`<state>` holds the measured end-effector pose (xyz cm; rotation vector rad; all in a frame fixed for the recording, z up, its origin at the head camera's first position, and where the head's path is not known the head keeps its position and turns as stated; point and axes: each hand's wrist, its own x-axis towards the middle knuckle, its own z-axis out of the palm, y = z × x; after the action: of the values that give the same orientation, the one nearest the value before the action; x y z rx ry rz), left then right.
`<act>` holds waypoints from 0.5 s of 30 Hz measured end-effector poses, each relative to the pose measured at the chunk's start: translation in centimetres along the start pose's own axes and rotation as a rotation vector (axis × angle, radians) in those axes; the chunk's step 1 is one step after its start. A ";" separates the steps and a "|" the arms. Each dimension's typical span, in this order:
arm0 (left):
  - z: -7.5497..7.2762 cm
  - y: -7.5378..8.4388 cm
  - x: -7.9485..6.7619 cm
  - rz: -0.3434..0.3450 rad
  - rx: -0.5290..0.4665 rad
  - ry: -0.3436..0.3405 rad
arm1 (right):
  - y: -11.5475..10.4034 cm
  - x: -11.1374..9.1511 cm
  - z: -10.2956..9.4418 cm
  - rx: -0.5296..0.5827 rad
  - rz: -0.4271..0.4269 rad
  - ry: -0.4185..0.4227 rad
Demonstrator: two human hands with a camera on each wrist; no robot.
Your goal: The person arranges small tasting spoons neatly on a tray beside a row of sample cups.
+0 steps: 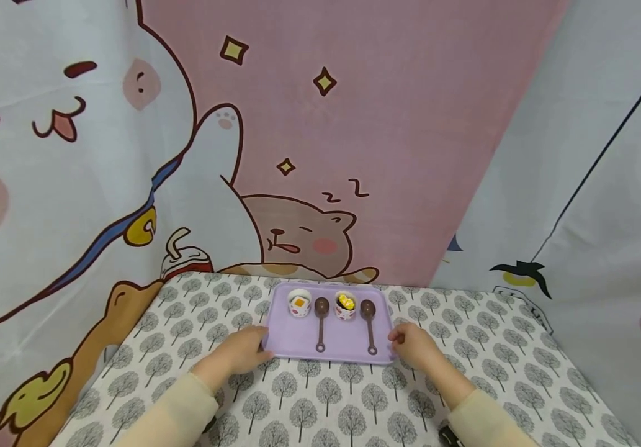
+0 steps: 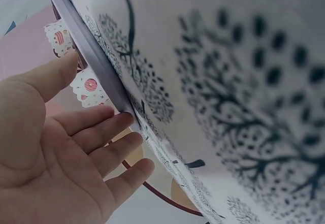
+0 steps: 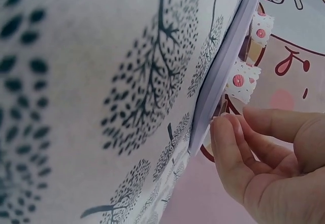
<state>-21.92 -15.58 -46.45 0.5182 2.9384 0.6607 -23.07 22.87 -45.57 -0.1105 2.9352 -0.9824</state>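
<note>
A lilac tray [image 1: 298,344] lies on the table. On it stand two small white printed cups: the left cup [image 1: 299,310] holds an orange square piece, the right cup [image 1: 345,313] yellow pieces. To the right of each cup lies a brown spoon, one [image 1: 321,316] in the middle and another spoon [image 1: 369,320] near the right side. My left hand [image 1: 242,349] is at the tray's left edge, fingers extended and thumb apart in the left wrist view. At the right edge is my right hand [image 1: 416,344], its fingers loosely bent; whether they touch the rim is unclear.
A white cloth with grey trees [image 1: 328,403] covers the table. Behind the tray hangs a pink and white cartoon curtain [image 1: 398,124], close to the table's back edge. More pale curtain [image 1: 616,236] hangs at the right.
</note>
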 end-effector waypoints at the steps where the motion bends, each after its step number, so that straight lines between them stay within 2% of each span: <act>1: 0.0 0.0 -0.1 -0.003 0.013 0.002 | 0.0 0.0 0.0 -0.003 -0.007 0.004; 10: -0.3 -0.1 -1.1 0.011 0.005 0.004 | 0.3 -0.7 -0.5 -0.010 -0.030 -0.006; 15: -0.6 -0.4 -1.7 0.042 -0.041 0.020 | 1.0 -0.8 -1.3 -0.020 -0.101 -0.018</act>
<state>-20.51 -16.74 -46.11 0.5743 2.9330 0.7339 -22.37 24.52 -45.16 -0.2697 2.9487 -0.9592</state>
